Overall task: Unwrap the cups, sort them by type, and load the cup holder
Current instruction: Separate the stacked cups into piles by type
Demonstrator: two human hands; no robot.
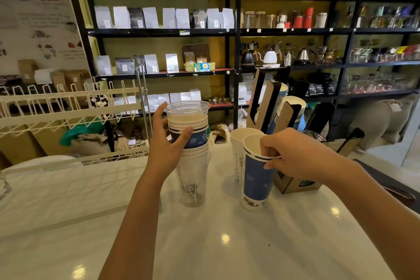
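A mixed stack of cups (192, 166) stands upright on the white counter (227, 245): a clear plastic cup with a statue print at the bottom, paper cups inside it, a blue paper cup and a clear cup on top. My left hand (167, 141) grips the stack's upper part around the blue cup. My right hand (295, 154) pinches the rim of a single blue paper cup (256, 179) standing on the counter. Just behind it stands a white paper cup (238, 150). The cardboard cup holder (293, 179) sits at the right, with cups in its slanted slots.
A white wire rack (68, 107) juts over the counter's left side. Black shelving (236, 32) with bags, kettles and jars fills the background. Sacks lie on the floor beyond the counter. A person crouches at the far right (386, 118).
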